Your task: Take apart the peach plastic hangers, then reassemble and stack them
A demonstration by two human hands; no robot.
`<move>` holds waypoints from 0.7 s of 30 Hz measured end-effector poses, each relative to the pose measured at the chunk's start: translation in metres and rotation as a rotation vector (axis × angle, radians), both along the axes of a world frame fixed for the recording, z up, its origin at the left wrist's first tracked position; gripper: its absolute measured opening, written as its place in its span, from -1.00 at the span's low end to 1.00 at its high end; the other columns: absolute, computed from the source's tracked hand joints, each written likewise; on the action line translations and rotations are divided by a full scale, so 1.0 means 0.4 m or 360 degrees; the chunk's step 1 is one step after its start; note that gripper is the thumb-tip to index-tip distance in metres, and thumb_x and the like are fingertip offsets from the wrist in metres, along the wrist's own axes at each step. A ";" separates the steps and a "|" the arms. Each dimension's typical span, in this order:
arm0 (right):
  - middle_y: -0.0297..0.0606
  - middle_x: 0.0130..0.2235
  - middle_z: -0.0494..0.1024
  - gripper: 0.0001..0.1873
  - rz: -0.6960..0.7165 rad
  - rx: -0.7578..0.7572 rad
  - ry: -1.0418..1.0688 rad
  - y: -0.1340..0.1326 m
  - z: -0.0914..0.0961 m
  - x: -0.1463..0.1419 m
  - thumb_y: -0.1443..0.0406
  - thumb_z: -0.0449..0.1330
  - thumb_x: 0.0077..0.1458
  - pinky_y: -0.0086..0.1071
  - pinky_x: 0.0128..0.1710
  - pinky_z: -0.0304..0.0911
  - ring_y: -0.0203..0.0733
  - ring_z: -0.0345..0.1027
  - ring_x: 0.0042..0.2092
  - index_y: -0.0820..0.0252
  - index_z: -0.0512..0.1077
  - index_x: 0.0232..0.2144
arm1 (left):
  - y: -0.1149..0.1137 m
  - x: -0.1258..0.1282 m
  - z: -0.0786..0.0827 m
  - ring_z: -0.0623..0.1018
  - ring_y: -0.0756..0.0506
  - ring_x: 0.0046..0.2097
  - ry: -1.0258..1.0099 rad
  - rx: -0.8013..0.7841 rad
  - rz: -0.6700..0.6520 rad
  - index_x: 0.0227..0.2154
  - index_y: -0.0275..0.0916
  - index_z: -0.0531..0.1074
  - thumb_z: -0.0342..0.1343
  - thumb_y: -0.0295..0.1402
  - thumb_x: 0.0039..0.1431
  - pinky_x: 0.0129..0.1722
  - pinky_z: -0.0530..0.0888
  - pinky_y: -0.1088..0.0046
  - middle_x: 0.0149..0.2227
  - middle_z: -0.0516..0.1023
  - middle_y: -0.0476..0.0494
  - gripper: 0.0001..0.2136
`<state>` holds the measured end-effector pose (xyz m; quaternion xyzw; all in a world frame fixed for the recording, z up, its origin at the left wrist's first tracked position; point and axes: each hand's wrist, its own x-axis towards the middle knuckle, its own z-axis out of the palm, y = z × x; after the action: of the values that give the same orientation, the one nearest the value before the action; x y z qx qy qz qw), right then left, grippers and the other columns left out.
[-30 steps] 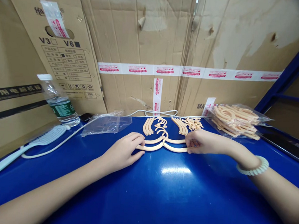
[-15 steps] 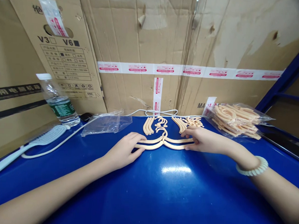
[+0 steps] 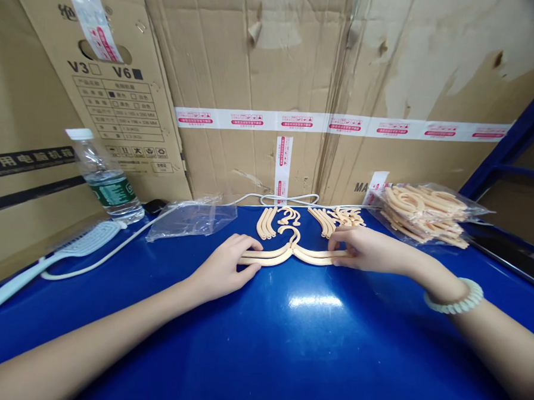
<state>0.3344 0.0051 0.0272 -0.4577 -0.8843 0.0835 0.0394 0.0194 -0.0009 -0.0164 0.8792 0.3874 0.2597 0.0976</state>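
Cardboard (image 3: 119, 117) marked "V3" and "V6," the square beside "V6" filled in dark, rises at the left of a blue table (image 3: 263, 343). A black band (image 3: 27, 162) nearby carries the characters 商用电脑机箱, with blurred Latin lettering beneath. The letters "MA" show on a larger brown panel (image 3: 256, 68) behind, crossed by white tape (image 3: 364, 127) whose repeated red printing is too small to read, as is the green label of a water bottle (image 3: 111, 186).

Compared with a second earlier, when a strip of blue parted the front and rear pale curved rods (image 3: 313, 260), the rows now lie close together and appear to touch. The right hand (image 3: 363, 250) has loosened from a bunched grip, its index finger now arched behind the rods.

The rods lie on the table between the two hands, meeting at the center just below a pale hook (image 3: 298, 234). At their left ends, the left hand (image 3: 225, 263) holds them in a narrow grip, thumb in front and fingers behind; the right hand pinches the opposite ends. Just beyond are a left bundle (image 3: 266, 222) and a right bundle (image 3: 323, 222) of similar pieces, with filled plastic bags (image 3: 421, 211) farther right.
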 end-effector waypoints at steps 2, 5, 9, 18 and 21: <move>-0.22 -0.25 0.53 -0.84 -0.0007 0.0019 0.0004 0.003 -0.001 0.007 0.26 0.22 0.05 -0.36 -0.37 0.17 -0.20 0.35 -0.37 0.18 0.49 -0.28 | 0.000 0.001 0.000 0.47 -0.20 -0.12 -0.0021 -0.0001 -0.0002 -0.25 -0.21 0.40 0.05 -0.40 0.17 -0.11 0.42 0.20 -0.20 0.54 -0.14 -0.90; -0.22 -0.25 0.54 -0.80 0.0001 0.0028 0.0016 0.010 -0.004 0.015 0.22 0.23 0.04 -0.36 -0.37 0.18 -0.20 0.35 -0.38 0.17 0.49 -0.26 | 0.000 0.001 -0.001 0.47 -0.18 -0.12 -0.0039 0.0000 -0.0023 -0.33 -0.19 0.38 0.01 -0.43 0.19 -0.10 0.42 0.22 -0.22 0.54 -0.13 -0.93; -0.23 -0.28 0.54 -0.82 0.0001 0.0027 0.0008 0.016 -0.006 0.018 0.22 0.22 0.05 -0.36 -0.37 0.17 -0.19 0.35 -0.37 0.17 0.48 -0.28 | 0.002 0.000 -0.004 0.48 -0.18 -0.15 -0.0049 -0.0001 -0.0018 -0.34 -0.20 0.39 -0.01 -0.46 0.19 -0.11 0.42 0.21 -0.25 0.55 -0.13 -0.90; -0.19 -0.27 0.56 -0.79 0.0008 0.0105 0.0076 0.015 0.001 0.020 0.20 0.16 0.10 -0.33 -0.35 0.21 -0.18 0.37 -0.38 0.20 0.49 -0.29 | 0.002 -0.001 -0.007 0.48 -0.17 -0.10 -0.0090 0.0037 -0.0010 -0.28 -0.19 0.41 0.02 -0.46 0.17 -0.08 0.41 0.25 -0.21 0.54 -0.12 -0.89; -0.19 -0.32 0.56 -0.82 -0.0059 0.0156 0.0094 0.020 0.003 0.026 0.24 0.13 0.09 -0.33 -0.35 0.21 -0.17 0.37 -0.37 0.21 0.49 -0.34 | 0.003 -0.003 -0.005 0.48 -0.17 -0.10 -0.0103 0.0061 -0.0007 -0.27 -0.19 0.41 0.00 -0.45 0.18 -0.07 0.41 0.25 -0.20 0.54 -0.12 -0.88</move>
<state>0.3447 0.0131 0.0286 -0.4690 -0.8771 0.0529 0.0894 0.0183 0.0002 -0.0184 0.8730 0.3770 0.2951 0.0937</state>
